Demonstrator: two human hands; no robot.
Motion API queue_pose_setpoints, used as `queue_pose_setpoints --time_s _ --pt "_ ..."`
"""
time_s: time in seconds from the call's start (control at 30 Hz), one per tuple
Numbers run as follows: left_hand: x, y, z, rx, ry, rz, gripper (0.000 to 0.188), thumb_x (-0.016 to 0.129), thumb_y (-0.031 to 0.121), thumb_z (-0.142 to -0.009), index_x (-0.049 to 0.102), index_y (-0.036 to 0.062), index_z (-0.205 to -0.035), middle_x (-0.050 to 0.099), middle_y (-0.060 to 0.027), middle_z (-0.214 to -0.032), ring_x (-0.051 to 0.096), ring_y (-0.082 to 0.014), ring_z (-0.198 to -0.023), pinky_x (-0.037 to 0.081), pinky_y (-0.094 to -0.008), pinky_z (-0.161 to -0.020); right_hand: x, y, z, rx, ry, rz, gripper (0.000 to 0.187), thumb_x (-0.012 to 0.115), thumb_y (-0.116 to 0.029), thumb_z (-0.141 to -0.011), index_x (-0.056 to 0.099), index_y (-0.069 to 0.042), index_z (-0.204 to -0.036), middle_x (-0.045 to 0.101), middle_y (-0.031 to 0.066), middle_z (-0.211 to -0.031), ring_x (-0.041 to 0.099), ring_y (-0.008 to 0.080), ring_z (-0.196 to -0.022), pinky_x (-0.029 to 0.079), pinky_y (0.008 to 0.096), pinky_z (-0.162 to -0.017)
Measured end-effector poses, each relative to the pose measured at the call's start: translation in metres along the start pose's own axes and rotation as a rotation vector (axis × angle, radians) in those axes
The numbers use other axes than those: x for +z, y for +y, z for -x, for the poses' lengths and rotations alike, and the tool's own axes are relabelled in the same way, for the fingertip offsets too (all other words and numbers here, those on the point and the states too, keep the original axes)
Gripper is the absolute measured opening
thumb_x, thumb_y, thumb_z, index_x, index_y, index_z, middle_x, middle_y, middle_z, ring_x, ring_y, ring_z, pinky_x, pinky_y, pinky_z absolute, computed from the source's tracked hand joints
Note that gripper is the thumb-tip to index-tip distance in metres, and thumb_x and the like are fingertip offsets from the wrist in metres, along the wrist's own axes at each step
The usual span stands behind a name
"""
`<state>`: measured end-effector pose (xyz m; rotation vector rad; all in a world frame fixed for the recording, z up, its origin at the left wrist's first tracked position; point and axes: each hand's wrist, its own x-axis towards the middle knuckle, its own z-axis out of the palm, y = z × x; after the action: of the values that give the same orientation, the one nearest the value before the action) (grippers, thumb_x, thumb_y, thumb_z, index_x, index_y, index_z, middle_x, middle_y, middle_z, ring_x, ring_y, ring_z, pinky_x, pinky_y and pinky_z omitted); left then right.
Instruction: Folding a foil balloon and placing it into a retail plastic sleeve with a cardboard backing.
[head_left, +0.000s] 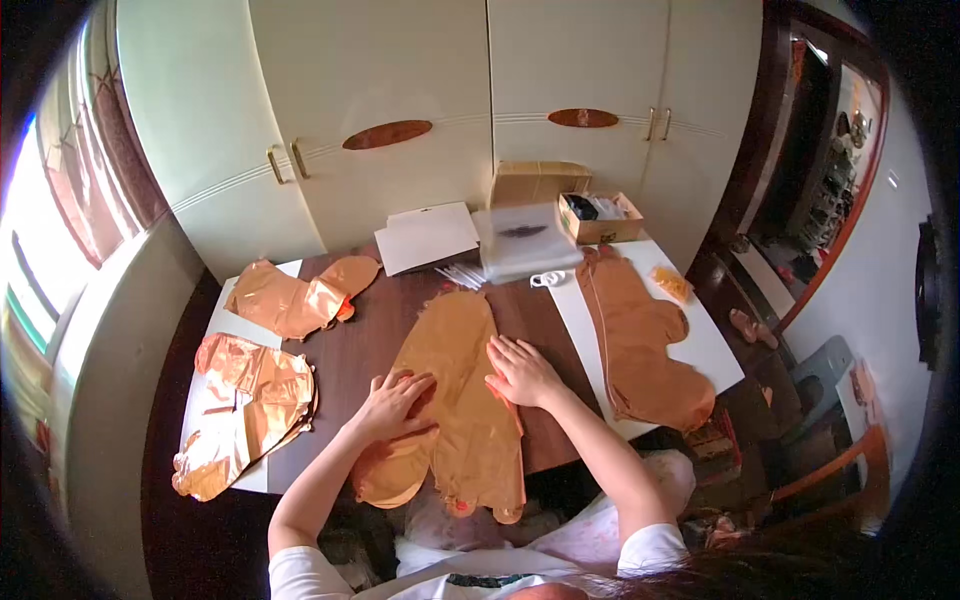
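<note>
A flat, uninflated copper-coloured foil balloon [462,380] lies in front of me on the dark table, its lower end reaching over the near edge. My left hand [398,405] rests palm down on its left side, fingers spread. Along the right edge lies my right hand [523,371], with its fingers stretched out and touching the foil. Neither hand grips anything that I can see. Two more foil balloons lie to the left, a folded shiny one [245,405] nearer me and another [300,298] farther back. At the right is a large flat foil piece [640,345].
Along the back of the table [345,400] are white sheets [428,238], clear plastic bags [522,245], white sticks [462,276], a small white object [548,280] and an open box [607,228]. A yellow packet [671,284] lies at the right. Cabinets [380,70] stand behind.
</note>
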<state>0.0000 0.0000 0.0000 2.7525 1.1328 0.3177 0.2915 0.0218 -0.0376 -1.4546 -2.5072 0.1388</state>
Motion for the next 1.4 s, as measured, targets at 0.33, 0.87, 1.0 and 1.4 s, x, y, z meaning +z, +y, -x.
queue_pose_setpoints --time_s 0.33,0.87,1.0,1.4 --pt "-0.003 0.007 -0.001 0.010 -0.021 0.005 0.067 0.062 0.047 -0.079 0.045 0.0094 -0.131 0.045 -0.0085 -0.135 0.036 -0.0309 -0.126 0.027 -0.0475 -0.101 -0.011 -0.003 0.004 -0.099 -0.016 0.028 0.070 0.037 -0.054 -0.091 0.032 -0.004 -0.140 0.029 0.0132 -0.147 0.025 0.0251 -0.137 0.018 0.0398 -0.112" --pt "-0.056 0.039 0.101 -0.607 0.047 0.010 0.038 0.068 0.036 -0.076 0.060 0.0010 -0.090 0.061 -0.0165 -0.089 0.060 -0.0315 -0.084 0.046 -0.0410 -0.069 -0.008 -0.005 0.007 -0.130 0.052 0.012 0.093 0.053 -0.069 -0.074 0.036 -0.004 -0.137 0.034 0.0134 -0.144 0.029 0.0260 -0.135 0.020 0.0436 -0.111" --pt "-0.061 0.066 0.163 -0.847 -0.188 0.078 0.041 0.062 0.041 -0.082 0.064 0.0019 -0.070 0.061 -0.0144 -0.060 0.061 -0.0306 -0.059 0.047 -0.0404 -0.054 -0.014 -0.012 0.009 -0.129 0.034 0.034 0.096 0.053 -0.071 -0.072 0.035 -0.004 -0.139 0.033 0.0128 -0.145 0.027 0.0251 -0.136 0.018 0.0459 -0.112" --pt "-0.006 0.091 0.165 -0.970 0.536 0.906 0.021 0.062 0.013 -0.085 0.059 0.0008 -0.102 0.062 -0.0106 -0.097 0.061 -0.0139 -0.083 0.048 -0.0231 -0.058 -0.011 -0.022 0.015 -0.087 -0.048 0.066 0.101 0.046 -0.076 -0.073 0.026 -0.005 -0.142 0.025 0.0121 -0.149 0.020 0.0246 -0.139 0.013 0.0448 -0.113"
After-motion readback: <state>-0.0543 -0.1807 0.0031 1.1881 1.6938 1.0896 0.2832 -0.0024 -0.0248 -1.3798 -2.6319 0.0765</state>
